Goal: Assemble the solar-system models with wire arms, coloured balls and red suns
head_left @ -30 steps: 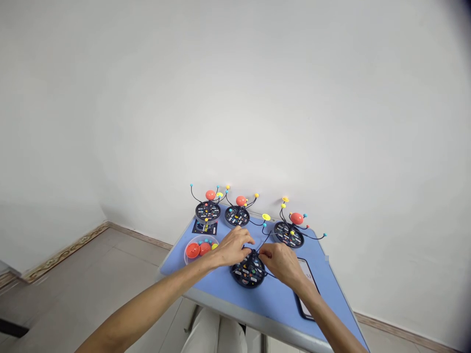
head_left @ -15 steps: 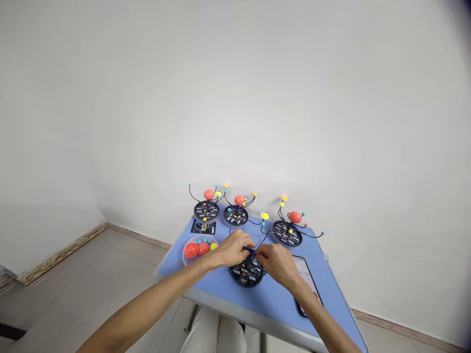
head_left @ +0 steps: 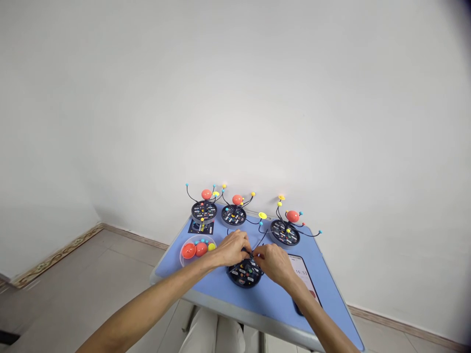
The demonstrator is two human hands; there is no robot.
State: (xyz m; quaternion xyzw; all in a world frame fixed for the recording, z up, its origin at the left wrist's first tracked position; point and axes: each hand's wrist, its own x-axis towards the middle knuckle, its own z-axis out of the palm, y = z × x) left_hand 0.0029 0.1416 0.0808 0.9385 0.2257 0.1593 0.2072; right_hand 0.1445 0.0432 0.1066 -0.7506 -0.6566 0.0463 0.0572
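A black round base (head_left: pixel 246 277) of a solar system model, printed with small planets and labels, sits on the table in front of me. From its middle, thin black rods (head_left: pixel 262 238) stick out, with no balls visible on them. My left hand (head_left: pixel 234 249) is closed at the model's centre, thumb and fingers pinched on the black hub. Against it from the other side, my right hand (head_left: pixel 273 260) pinches a black part at the root of the rods. The fingertips hide exactly which piece each hand grips.
Behind stand three assembled models, at left (head_left: pixel 204 211), middle (head_left: pixel 234 214) and right (head_left: pixel 285 232), with red suns. A clear bowl (head_left: pixel 181 259) at left holds red half-shells and small balls. A black card (head_left: pixel 200 227) lies behind it. Right of my hands is a phone (head_left: pixel 302 274).
The view has shifted slightly, so everything sits a little further left. Both hands stay at the model's centre, the right fingers now slightly closer to the left ones.
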